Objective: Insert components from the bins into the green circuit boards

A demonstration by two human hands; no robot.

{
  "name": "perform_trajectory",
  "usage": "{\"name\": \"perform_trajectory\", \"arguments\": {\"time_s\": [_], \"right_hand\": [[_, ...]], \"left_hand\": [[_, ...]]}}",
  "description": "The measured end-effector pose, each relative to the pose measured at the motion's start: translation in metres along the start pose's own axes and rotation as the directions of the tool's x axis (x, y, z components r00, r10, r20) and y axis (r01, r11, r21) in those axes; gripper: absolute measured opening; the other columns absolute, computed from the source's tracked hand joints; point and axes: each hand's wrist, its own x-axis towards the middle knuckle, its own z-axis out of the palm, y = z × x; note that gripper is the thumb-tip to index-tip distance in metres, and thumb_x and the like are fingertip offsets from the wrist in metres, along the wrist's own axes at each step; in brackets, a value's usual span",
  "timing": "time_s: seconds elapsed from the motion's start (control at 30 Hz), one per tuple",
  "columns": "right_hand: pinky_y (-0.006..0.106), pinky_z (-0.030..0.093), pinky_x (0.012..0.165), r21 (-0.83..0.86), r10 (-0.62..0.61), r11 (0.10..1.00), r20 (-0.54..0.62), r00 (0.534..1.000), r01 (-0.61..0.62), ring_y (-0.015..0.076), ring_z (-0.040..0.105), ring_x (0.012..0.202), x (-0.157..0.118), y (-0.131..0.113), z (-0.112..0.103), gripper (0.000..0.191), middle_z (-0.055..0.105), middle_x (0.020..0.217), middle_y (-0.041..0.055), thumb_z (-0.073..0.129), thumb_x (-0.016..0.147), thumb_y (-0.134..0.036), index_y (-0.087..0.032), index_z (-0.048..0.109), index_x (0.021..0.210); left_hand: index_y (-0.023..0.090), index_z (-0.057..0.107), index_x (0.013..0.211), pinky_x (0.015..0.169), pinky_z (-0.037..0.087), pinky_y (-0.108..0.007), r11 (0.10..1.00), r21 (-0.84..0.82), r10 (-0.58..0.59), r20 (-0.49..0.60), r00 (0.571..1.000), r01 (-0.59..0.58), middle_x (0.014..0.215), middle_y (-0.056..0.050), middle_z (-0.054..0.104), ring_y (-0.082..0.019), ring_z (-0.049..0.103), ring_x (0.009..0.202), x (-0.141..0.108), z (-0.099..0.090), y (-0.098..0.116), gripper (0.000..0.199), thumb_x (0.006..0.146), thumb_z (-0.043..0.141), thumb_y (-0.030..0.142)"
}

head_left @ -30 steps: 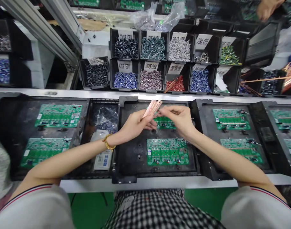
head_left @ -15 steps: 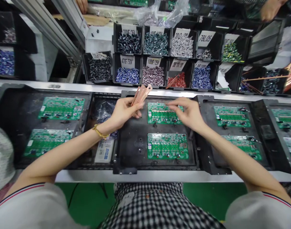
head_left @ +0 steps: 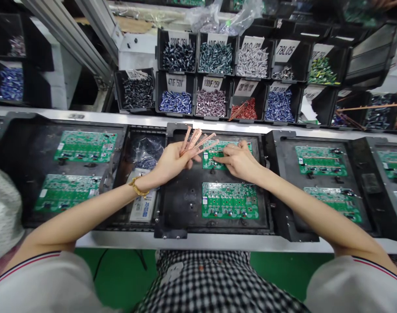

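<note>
My left hand (head_left: 175, 161) is closed round a fanned bundle of thin copper strips (head_left: 194, 141), held above the black tray (head_left: 179, 200) beside the upper green circuit board (head_left: 207, 161). My right hand (head_left: 239, 160) lies over the right part of that board, its fingers bent and the index finger pointing left at the surface. Whatever those fingers may hold is too small to make out. Below it in the same tray sits a second circuit board (head_left: 230, 201), with no hand on it.
Trays with more boards (head_left: 320, 161) stand to the right and others (head_left: 86, 147) to the left. Parts bins (head_left: 212, 96) line the back. A white box (head_left: 143, 206) and a plastic bag (head_left: 146, 152) lie left of the middle tray. A person's sleeve (head_left: 3, 204) shows at far left.
My right hand has moved left and down onto the upper board. The copper strips in my left hand are now more fanned out, with some pointing right over the board.
</note>
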Motion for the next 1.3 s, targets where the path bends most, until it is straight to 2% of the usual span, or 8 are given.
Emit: {"name": "perform_trajectory", "arguments": {"time_s": [0.3, 0.57, 0.63, 0.73, 0.87, 1.0, 1.2, 1.3], "right_hand": [[0.035, 0.017, 0.069, -0.122, -0.005, 0.992, 0.001, 1.0, 0.005, 0.0179, 0.05, 0.082, -0.002, -0.011, -0.005, 0.031, 0.061, 0.082, 0.005, 0.044, 0.087, -0.013, -0.02, 0.068, 0.103], [0.032, 0.022, 0.068, -0.257, -0.117, 0.966, -0.412, 0.904, 0.008, 0.0142, 0.053, 0.088, -0.015, -0.038, -0.023, 0.026, 0.067, 0.101, 0.0011, 0.038, 0.095, -0.019, -0.025, 0.062, 0.102], [0.032, 0.022, 0.067, -0.276, -0.145, 0.961, -0.401, 0.905, 0.032, 0.0141, 0.053, 0.09, -0.026, -0.043, -0.028, 0.027, 0.067, 0.094, 0.0, 0.036, 0.095, -0.017, -0.025, 0.062, 0.097], [0.033, 0.022, 0.067, -0.288, -0.09, 0.957, -0.391, 0.916, -0.029, 0.0147, 0.051, 0.083, -0.049, -0.048, -0.029, 0.027, 0.066, 0.084, 0.0013, 0.037, 0.094, -0.014, -0.022, 0.063, 0.093], [0.031, 0.023, 0.064, -0.163, -0.114, 0.984, -0.255, 0.96, 0.073, 0.0147, 0.045, 0.07, -0.079, -0.053, -0.012, 0.03, 0.056, 0.068, 0.0023, 0.039, 0.088, -0.008, -0.017, 0.067, 0.095], [0.029, 0.022, 0.063, -0.09, -0.127, 0.989, -0.123, 0.984, 0.116, 0.0159, 0.04, 0.069, -0.09, -0.057, 0.007, 0.042, 0.05, 0.069, 0.0029, 0.038, 0.084, -0.004, -0.02, 0.065, 0.112], [0.03, 0.021, 0.064, -0.147, -0.119, 0.984, -0.084, 0.989, 0.105, 0.0162, 0.039, 0.071, -0.091, -0.054, 0.015, 0.042, 0.048, 0.069, 0.0029, 0.039, 0.085, -0.004, -0.021, 0.065, 0.114], [0.031, 0.021, 0.065, -0.199, -0.142, 0.973, -0.12, 0.983, 0.116, 0.0167, 0.041, 0.073, -0.091, -0.055, 0.017, 0.038, 0.05, 0.068, 0.0032, 0.04, 0.086, -0.005, -0.019, 0.066, 0.111]], "left_hand": [[0.012, 0.056, 0.08, 0.035, 0.026, -0.018, 0.978, -0.131, -0.154, 0.053, 0.987, 0.159, 0.047, -0.001, 0.054, -0.007, 0.044, 0.039, -0.003, 0.004, 0.003, 0.024, 0.09, 0.05, 0.033], [0.011, 0.053, 0.083, 0.033, 0.031, -0.015, 0.953, -0.187, -0.18, 0.275, 0.945, 0.236, 0.059, -0.004, 0.064, -0.005, 0.05, 0.036, -0.019, 0.02, 0.016, 0.016, 0.092, 0.047, 0.023], [0.011, 0.052, 0.086, 0.038, 0.039, -0.016, 0.937, -0.229, -0.192, 0.294, 0.936, 0.264, 0.07, -0.008, 0.068, -0.008, 0.059, 0.045, -0.022, 0.022, 0.017, 0.014, 0.092, 0.047, 0.023], [0.01, 0.053, 0.088, 0.053, 0.052, -0.021, 0.932, -0.317, -0.151, 0.101, 0.983, 0.176, 0.084, -0.012, 0.069, -0.012, 0.066, 0.062, -0.018, 0.016, 0.013, 0.014, 0.089, 0.053, 0.024], [0.01, 0.059, 0.078, 0.041, 0.04, -0.016, 0.978, -0.199, -0.09, -0.1, 0.991, 0.069, 0.078, -0.01, 0.068, -0.004, 0.05, 0.046, -0.011, 0.006, 0.003, 0.014, 0.081, 0.064, 0.023], [0.01, 0.062, 0.079, 0.034, 0.023, -0.018, 0.98, -0.172, -0.108, -0.037, 0.993, 0.1, 0.074, -0.009, 0.067, -0.002, 0.035, 0.039, -0.016, 0.008, 0.0, 0.017, 0.087, 0.056, 0.025], [0.013, 0.056, 0.074, 0.035, 0.028, -0.017, 0.997, -0.07, -0.008, 0.018, 1.0, 0.009, 0.045, 0.001, 0.051, -0.005, 0.041, 0.035, -0.022, 0.011, -0.007, 0.02, 0.089, 0.052, 0.026], [0.013, 0.055, 0.074, 0.037, 0.035, -0.017, 1.0, -0.003, 0.029, 0.019, 0.999, -0.029, 0.051, -0.001, 0.057, -0.007, 0.05, 0.039, -0.022, 0.011, -0.009, 0.02, 0.087, 0.055, 0.028]]}}
